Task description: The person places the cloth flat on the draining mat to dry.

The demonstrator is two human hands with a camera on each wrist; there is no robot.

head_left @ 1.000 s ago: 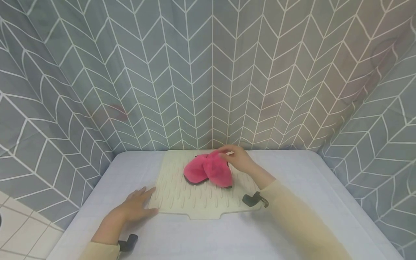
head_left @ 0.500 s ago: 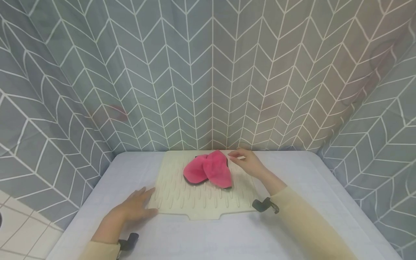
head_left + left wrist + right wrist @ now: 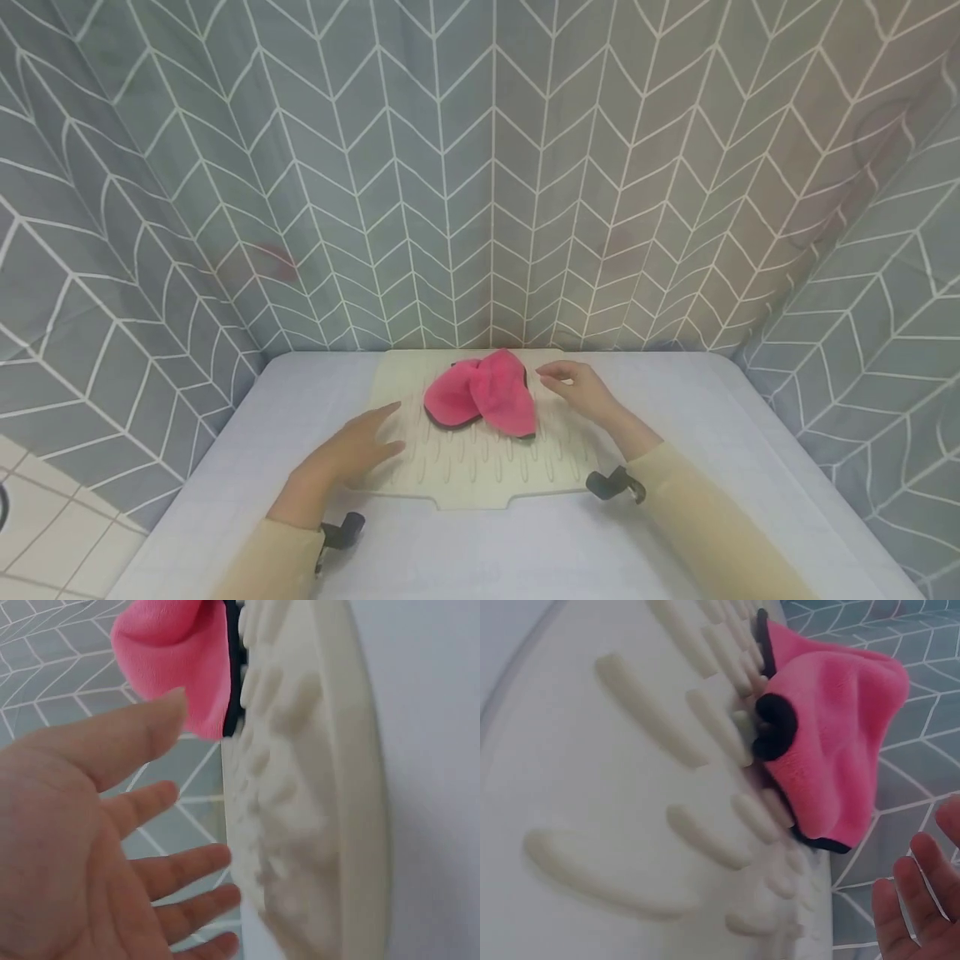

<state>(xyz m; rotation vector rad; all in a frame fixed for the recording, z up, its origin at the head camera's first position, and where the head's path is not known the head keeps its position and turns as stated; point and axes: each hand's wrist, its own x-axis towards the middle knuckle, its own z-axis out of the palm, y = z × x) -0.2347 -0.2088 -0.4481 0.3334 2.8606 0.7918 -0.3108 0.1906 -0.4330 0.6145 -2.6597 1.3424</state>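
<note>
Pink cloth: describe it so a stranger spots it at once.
Before the gray curtain is a white table bearing a cream ridged board. On it, between the left hand and right hand, lies the crumpled cloth. Only it is bright pink with black edging.

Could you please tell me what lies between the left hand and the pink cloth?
In the head view, only a bare stretch of the ridged mat shows between the left hand and the pink cloth.
</note>
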